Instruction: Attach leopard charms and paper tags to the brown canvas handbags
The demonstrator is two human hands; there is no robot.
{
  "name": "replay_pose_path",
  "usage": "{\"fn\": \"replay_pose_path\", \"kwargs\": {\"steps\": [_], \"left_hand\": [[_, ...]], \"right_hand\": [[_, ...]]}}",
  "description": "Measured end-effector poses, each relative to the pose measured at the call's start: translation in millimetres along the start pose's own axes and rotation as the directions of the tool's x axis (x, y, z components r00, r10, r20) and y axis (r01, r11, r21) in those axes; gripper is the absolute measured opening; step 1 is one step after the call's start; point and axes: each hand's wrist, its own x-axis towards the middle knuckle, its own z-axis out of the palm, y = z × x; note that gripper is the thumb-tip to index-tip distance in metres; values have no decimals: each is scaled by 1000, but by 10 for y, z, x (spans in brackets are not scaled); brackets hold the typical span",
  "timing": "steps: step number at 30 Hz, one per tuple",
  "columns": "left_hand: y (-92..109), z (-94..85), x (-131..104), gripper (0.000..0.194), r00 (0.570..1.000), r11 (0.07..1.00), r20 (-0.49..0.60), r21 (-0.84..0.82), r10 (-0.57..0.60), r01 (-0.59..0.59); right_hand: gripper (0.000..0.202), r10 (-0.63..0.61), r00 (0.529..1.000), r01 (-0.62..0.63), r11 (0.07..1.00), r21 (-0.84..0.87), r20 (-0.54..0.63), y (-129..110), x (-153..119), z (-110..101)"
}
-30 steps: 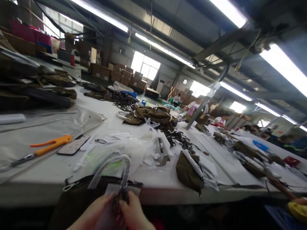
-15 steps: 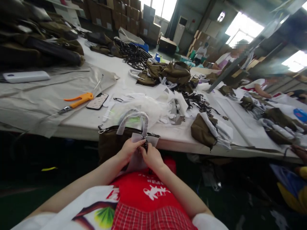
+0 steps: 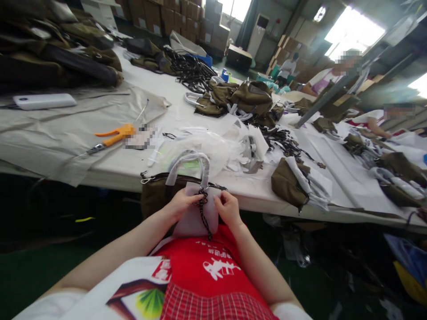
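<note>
An olive-brown handbag (image 3: pixel 155 195) hangs over the table's front edge towards me, its wrapped handles (image 3: pixel 204 166) standing up. A white sheet (image 3: pixel 193 222) covers part of its near side. From the handle's ring a dark braided cord (image 3: pixel 204 215) dangles in front of the sheet. My left hand (image 3: pixel 180 205) pinches the upper part of this cord between thumb and fingers. Just right of it, my right hand (image 3: pixel 229 208) is closed in a pinch at the sheet's right edge. What its fingertips hold, if anything, is too small to make out.
Crumpled clear plastic (image 3: pixel 213 149) lies behind the handbag. An orange air gun (image 3: pixel 116 134) and a blurred phone (image 3: pixel 142 137) are to the left. Another bag (image 3: pixel 288 182) sits at the right edge. A metal pole (image 3: pixel 320 104) slants upwards; co-workers are beyond it.
My right hand has moved right, away from the left hand and the ring. The dark cord now hangs down loose over the white sheet. The view has shifted slightly.
</note>
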Motion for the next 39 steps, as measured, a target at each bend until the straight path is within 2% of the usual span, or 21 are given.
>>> {"fn": "replay_pose_path", "kwargs": {"steps": [3,5,8,11,14,17,19,22,24,26,30,33,39], "left_hand": [[-34,4,11,40,987,981,-59,131,150,-141],[-30,-13,1,35,973,961,-88,199,213,-192],[1,-67,-40,26,960,908,-52,341,277,-243],[11,-119,-75,26,962,894,1,369,272,-254],[-15,-142,-61,30,974,931,-11,297,226,-212],[-23,-150,-12,33,983,954,-36,252,180,-165],[15,-164,14,38,991,970,-23,210,133,-125],[134,-209,15,46,998,988,47,148,45,-51],[219,-246,0,48,994,991,110,135,-10,-5],[278,-277,-9,47,988,974,156,223,-11,-24],[283,-303,31,26,984,840,145,517,105,-166],[223,-292,97,11,981,753,113,629,157,-193],[175,-198,133,13,980,599,100,779,170,-183]], "right_hand": [[32,12,1000,-14,992,128,15,-163,97,244],[31,56,997,-63,982,176,44,-257,156,367],[31,128,988,-143,968,204,86,-315,210,478],[34,185,972,-217,943,251,145,-314,222,532],[38,224,951,-286,897,337,212,-302,227,540],[42,193,939,-294,881,371,286,-280,243,465],[41,186,944,-275,900,339,274,-256,255,368],[41,238,956,-261,956,132,170,-227,277,237],[45,269,943,-275,961,4,198,-225,298,223],[48,275,932,-264,961,-77,235,-238,324,279],[44,234,966,-204,951,-231,110,-266,358,463],[36,220,973,-194,945,-265,72,-252,351,542],[32,185,977,-165,970,-179,105,-158,331,559]]}}
